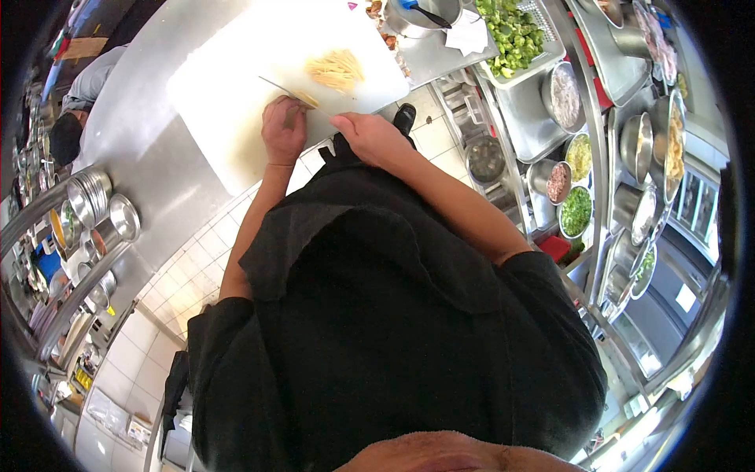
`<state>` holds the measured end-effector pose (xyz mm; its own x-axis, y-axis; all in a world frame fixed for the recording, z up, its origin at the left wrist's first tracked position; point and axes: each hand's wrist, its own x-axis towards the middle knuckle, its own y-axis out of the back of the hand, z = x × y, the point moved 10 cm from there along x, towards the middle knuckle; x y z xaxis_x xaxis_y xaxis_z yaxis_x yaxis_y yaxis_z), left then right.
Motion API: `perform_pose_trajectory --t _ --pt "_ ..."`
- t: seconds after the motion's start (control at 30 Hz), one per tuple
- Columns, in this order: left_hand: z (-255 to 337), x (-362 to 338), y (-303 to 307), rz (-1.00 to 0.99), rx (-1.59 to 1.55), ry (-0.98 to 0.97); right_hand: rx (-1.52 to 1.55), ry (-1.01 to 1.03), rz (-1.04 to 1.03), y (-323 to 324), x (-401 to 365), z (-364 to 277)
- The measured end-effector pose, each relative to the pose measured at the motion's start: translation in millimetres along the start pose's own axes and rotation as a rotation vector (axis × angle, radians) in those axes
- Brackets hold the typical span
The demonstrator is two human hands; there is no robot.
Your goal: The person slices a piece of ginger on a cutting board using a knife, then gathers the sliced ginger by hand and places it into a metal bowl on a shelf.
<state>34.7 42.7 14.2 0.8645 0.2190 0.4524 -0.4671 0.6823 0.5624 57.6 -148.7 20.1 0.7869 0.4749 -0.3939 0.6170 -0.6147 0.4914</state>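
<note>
My right hand point(371, 140) is closed around the handle end of a kitchen knife point(277, 85), whose thin blade points up and left over the white cutting board point(228, 102). Curled fingers of my left hand point(284, 132) press down on the board beside the blade; whatever lies under them is hidden. Against the far side of the blade lie a few pale yellow cut strips point(307, 99). A larger pile of pale yellow strips point(335, 71) rests on the board a little farther away.
A metal pot point(425, 22) with a blue-handled utensil stands beyond the board, near a white basket of chopped green vegetables point(510, 35). Racks on the right hold several bowls, one with chopped greens point(576, 211). Metal bowls point(123, 217) and another person point(79, 118) are at left.
</note>
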Motion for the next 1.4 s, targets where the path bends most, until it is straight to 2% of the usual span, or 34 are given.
perform_pose_trajectory --t 0.13,0.33,0.47,0.57,0.83,1.03,1.4 --pt "1.3 0.5 -0.9 -0.002 -0.005 0.009 -0.055 -0.065 -0.026 2.0 -7.5 1.2" --pt "-1.7 0.0 0.7 -0.005 -0.009 0.044 -0.055 -0.043 0.019 -17.1 21.1 5.3" --pt "-2.5 -3.1 0.8 -0.011 -0.036 0.049 -0.049 -0.028 0.021 -5.6 9.1 -7.6" --pt "1.7 -2.0 -0.2 -0.02 -0.03 -0.05 -0.058 -0.056 -0.017 3.8 -13.2 -11.0" --pt "-1.5 -2.8 0.3 0.021 -0.041 0.002 -0.174 -0.135 -0.034 23.9 -46.1 -19.8" --pt "0.8 -2.7 1.4 0.004 -0.029 0.007 -0.149 -0.04 -0.015 15.4 -35.6 -7.8" --pt "-2.1 1.6 -0.9 -0.005 -0.036 0.018 -0.082 -0.045 -0.055 2.5 -6.9 8.2"
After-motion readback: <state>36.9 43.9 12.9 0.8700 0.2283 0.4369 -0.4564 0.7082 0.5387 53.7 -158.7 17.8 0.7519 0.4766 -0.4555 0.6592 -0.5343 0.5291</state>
